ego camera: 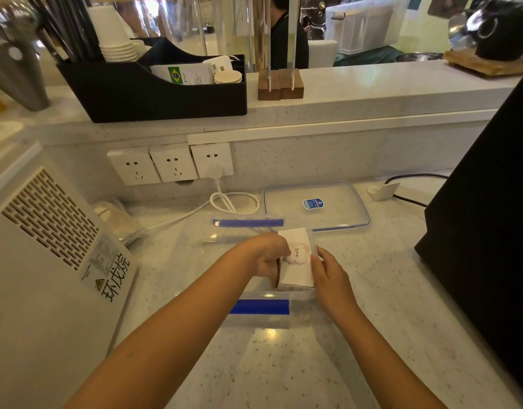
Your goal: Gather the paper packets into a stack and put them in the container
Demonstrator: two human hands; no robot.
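You hold the stack (295, 258) of white paper packets between both hands, low inside the clear container (254, 312) on the speckled counter (387, 290). Your left hand (267, 258) is curled against the stack's left side, fingers closed on its edge; your right hand (328, 273) is pressed flat along the right side, thumb near the top packet, which bears the word "love". Both hands are clamped on the stack, which keeps the loose packets squared up and stops them fanning apart as they go in.

The stack sits toward the container's right end, seemingly close to that wall, though the clear plastic makes contact hard to judge. Whether it rests on the floor of the container or hangs just above it cannot be told from here. The blue latches at the near and far rims are folded outward, leaving the opening free for your hands.

The lid (316, 206) lies flat beyond the container, just behind its far right corner, out of your way but within reach. A white cable (233, 202) loops near the far rim, running up to a plug in the wall sockets (170, 163).

Gathering looks finished; by the look of it, what is left is to seat the stack and let go without toppling it.
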